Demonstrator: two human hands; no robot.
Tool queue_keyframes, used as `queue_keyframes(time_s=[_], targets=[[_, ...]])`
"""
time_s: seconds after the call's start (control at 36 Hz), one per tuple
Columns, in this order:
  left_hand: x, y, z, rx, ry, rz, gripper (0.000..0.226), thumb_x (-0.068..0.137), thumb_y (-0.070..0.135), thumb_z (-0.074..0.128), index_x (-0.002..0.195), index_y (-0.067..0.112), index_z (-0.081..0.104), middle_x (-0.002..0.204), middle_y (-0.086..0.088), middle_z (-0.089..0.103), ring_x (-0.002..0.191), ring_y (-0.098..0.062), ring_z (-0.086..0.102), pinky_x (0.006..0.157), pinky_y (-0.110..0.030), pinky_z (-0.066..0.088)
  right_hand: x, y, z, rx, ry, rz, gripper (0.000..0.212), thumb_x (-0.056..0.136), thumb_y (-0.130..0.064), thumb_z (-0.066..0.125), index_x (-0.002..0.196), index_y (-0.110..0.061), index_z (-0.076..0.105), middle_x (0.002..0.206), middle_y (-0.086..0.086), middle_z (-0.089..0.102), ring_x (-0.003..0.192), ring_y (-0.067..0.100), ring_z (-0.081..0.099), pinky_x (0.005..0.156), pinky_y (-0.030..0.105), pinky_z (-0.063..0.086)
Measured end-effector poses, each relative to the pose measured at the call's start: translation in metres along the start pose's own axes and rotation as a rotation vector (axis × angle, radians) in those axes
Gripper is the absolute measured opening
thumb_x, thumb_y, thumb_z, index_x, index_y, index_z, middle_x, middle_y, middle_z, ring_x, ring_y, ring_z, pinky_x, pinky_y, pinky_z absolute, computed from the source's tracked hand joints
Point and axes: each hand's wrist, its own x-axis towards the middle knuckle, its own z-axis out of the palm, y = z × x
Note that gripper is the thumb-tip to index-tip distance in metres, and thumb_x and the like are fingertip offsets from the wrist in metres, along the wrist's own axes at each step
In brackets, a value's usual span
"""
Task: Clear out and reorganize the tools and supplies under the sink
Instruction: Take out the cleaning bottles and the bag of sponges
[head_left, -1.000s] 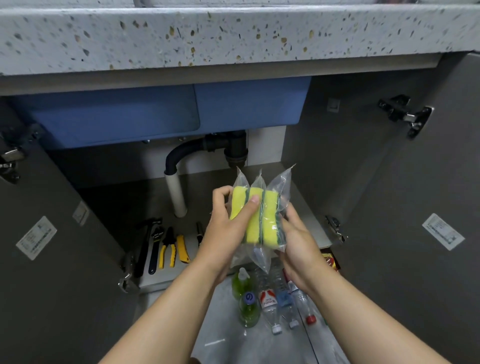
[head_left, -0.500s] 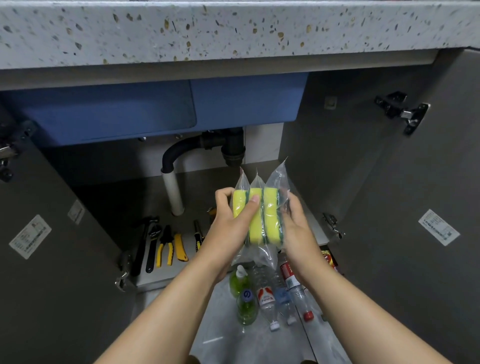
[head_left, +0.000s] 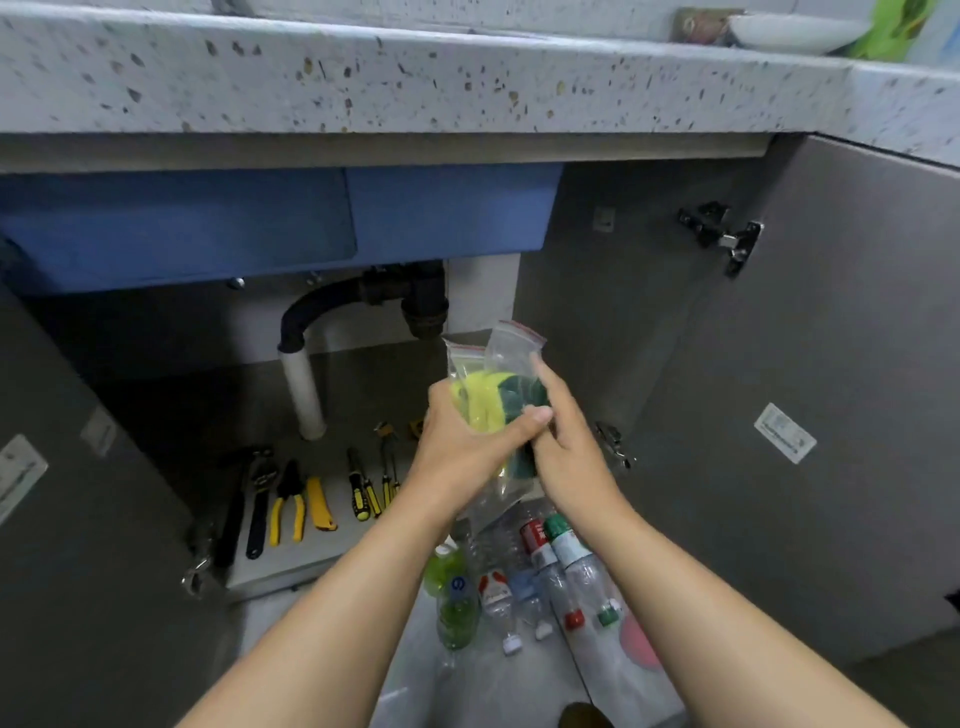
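Both hands hold a bundle of clear zip bags with yellow-and-green sponges (head_left: 493, 400) in front of the open under-sink cabinet. My left hand (head_left: 467, 447) wraps around the bundle from the left, thumb across its front. On the bundle's right side rests my right hand (head_left: 566, 441), fingers along the bags. The sponges are tilted, green sides facing right. On the cabinet floor (head_left: 208, 415) lie a row of hand tools (head_left: 291, 499): wrenches, yellow-handled pliers, a yellow knife and screwdrivers.
Several plastic bottles (head_left: 519, 587) lie on the floor below my hands, next to a green soap bottle (head_left: 452, 597). A black drain pipe (head_left: 332, 306) with a white pipe (head_left: 304, 395) stands at the back. Cabinet doors (head_left: 831, 415) hang open on both sides.
The sponge bundle has turned from upright to tilted, its green sides now showing. Both hands have shifted around it, and the view has lifted slightly.
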Motion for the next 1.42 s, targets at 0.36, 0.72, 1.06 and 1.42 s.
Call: queue_keyframes(time_s=[0.36, 0.72, 1.06, 1.42], targets=[[-0.025, 0.017, 0.031, -0.521, -0.461, -0.335, 0.049, 0.088, 0.023, 0.067, 0.130, -0.002, 0.062, 0.112, -0.022, 0.072, 0.094, -0.033, 0.073, 0.076, -0.039, 0.059, -0.026, -0.028, -0.090, 0.356, -0.324, 0.512, 0.038, 0.090, -0.033, 0.072, 0.121, -0.010, 0.069, 0.121, 0.017, 0.070, 0.108, 0.032, 0.070, 0.084, 0.042, 0.059], [-0.008, -0.037, 0.035, 0.364, -0.372, -0.300, 0.048, 0.087, 0.056, 0.071, 0.122, 0.024, 0.064, 0.125, 0.003, 0.061, 0.112, -0.019, 0.059, 0.096, -0.038, 0.051, -0.099, 0.139, -0.087, 0.508, 0.006, 0.861, 0.029, 0.083, -0.013, 0.075, 0.109, 0.000, 0.069, 0.109, 0.026, 0.072, 0.094, 0.033, 0.073, 0.084, 0.045, 0.061], [-0.011, -0.101, 0.000, 0.557, -0.317, -0.249, 0.007, 0.094, 0.035, 0.071, 0.100, 0.031, 0.072, 0.098, 0.010, 0.074, 0.099, -0.009, 0.068, 0.088, -0.031, 0.053, -0.201, 0.277, -0.020, 0.799, 0.429, 1.289, 0.021, 0.095, -0.008, 0.052, 0.109, 0.004, 0.063, 0.081, 0.023, 0.073, 0.062, 0.030, 0.073, 0.049, 0.035, 0.058], [-0.023, -0.107, 0.022, 0.614, -0.392, -0.279, 0.015, 0.098, 0.026, 0.066, 0.113, 0.027, 0.070, 0.105, 0.008, 0.073, 0.101, -0.005, 0.067, 0.080, -0.017, 0.049, -0.178, 0.339, 0.003, 0.799, 0.569, 1.324, 0.023, 0.098, -0.025, 0.063, 0.116, -0.011, 0.064, 0.080, 0.005, 0.071, 0.067, 0.018, 0.065, 0.064, 0.031, 0.052]])
